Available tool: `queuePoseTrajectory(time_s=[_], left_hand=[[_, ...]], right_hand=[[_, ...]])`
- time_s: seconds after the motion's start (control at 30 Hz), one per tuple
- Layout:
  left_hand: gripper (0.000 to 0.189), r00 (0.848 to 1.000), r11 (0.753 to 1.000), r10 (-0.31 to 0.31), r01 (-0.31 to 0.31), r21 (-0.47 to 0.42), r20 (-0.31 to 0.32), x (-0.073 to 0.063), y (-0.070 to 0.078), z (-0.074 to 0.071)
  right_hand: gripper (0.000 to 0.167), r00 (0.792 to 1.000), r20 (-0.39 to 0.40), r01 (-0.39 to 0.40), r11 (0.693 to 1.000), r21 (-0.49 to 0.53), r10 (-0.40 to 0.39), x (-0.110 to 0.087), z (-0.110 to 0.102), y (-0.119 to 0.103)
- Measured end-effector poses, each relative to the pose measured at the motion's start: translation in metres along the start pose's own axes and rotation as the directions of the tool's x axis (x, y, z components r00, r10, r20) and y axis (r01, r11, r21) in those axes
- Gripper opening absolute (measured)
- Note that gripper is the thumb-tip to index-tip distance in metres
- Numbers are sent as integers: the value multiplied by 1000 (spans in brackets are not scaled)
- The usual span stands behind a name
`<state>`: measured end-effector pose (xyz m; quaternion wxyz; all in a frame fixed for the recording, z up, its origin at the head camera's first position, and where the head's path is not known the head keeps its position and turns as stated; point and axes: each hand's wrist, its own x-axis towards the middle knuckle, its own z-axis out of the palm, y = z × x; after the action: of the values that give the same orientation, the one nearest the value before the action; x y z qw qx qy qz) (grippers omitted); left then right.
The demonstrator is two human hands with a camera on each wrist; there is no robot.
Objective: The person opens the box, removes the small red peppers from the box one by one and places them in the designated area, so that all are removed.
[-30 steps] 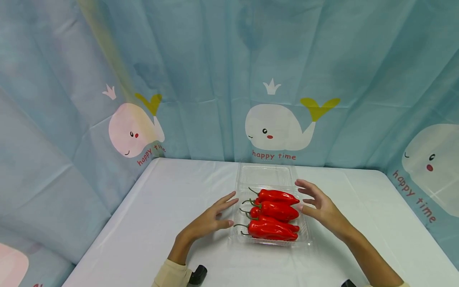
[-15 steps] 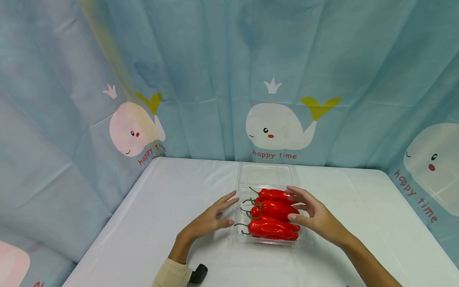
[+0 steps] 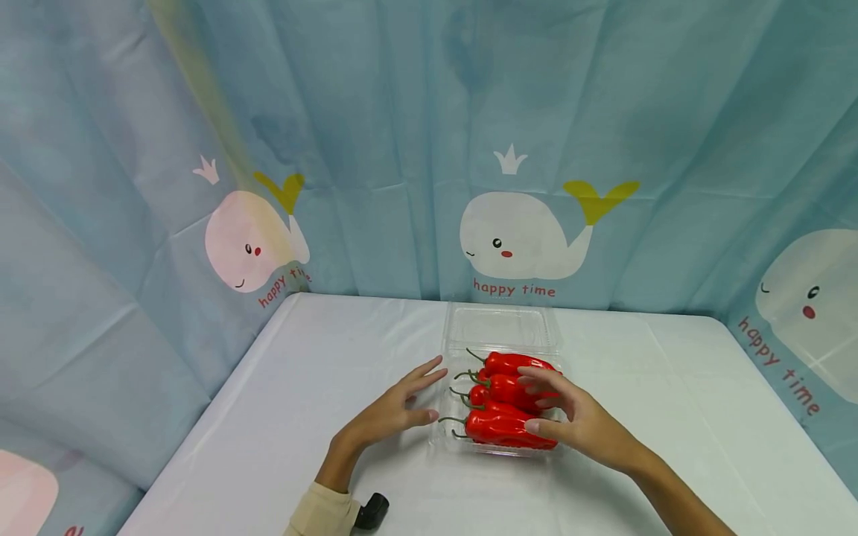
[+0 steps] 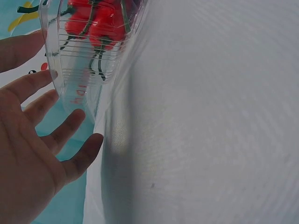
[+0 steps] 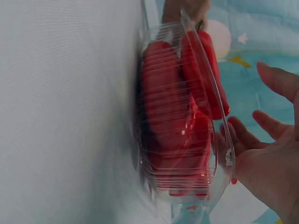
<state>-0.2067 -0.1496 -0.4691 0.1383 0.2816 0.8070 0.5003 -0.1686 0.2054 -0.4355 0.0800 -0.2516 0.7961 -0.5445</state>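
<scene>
Several red peppers point(image 3: 492, 430) with green stems lie stacked in a clear plastic clamshell box point(image 3: 439, 448), whose lid point(image 3: 499, 327) is folded back behind it. My left hand point(image 3: 389, 415) stays beside the box's left side with straight, spread fingers; in the left wrist view the fingers of that hand point(image 4: 51, 133) are at the ribbed wall point(image 4: 84, 72), though contact is uncertain. Over the right ends of the peppers is my right hand point(image 3: 586, 428), fingers bent loosely. Whether its fingertips touch a pepper cannot be told from the right wrist view, where that hand point(image 5: 271, 163) holds nothing.
A white cloth point(image 3: 322, 357) covers the table. Behind it and at both sides hangs a blue curtain point(image 3: 375, 149) printed with whales. A black wrist-worn device point(image 3: 372, 511) sits by the left sleeve point(image 3: 323, 512).
My right hand has moved left and toward me, from beside the box's right edge to over the peppers. The left hand, box and peppers have stayed in place.
</scene>
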Motion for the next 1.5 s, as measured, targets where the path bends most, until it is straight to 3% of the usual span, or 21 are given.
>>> queuePoseTrajectory(time_s=[0.33, 0.87, 1.17, 1.5], left_hand=[[71, 1000, 1000, -8, 8, -3, -5, 0, 0, 1], [71, 1000, 1000, -16, 16, 1, -6, 0, 0, 1], [72, 1000, 1000, -16, 16, -6, -6, 0, 2, 1], [71, 1000, 1000, -24, 24, 1, -10, -1, 1, 2]], right_hand=[[59, 999, 34, -7, 999, -39, 9, -2, 6, 0], [58, 994, 107, -28, 998, -61, 35, 1, 13, 2], [56, 991, 132, 18, 996, -82, -7, 3, 15, 4], [50, 990, 134, -33, 992, -125, 49, 3, 19, 3]])
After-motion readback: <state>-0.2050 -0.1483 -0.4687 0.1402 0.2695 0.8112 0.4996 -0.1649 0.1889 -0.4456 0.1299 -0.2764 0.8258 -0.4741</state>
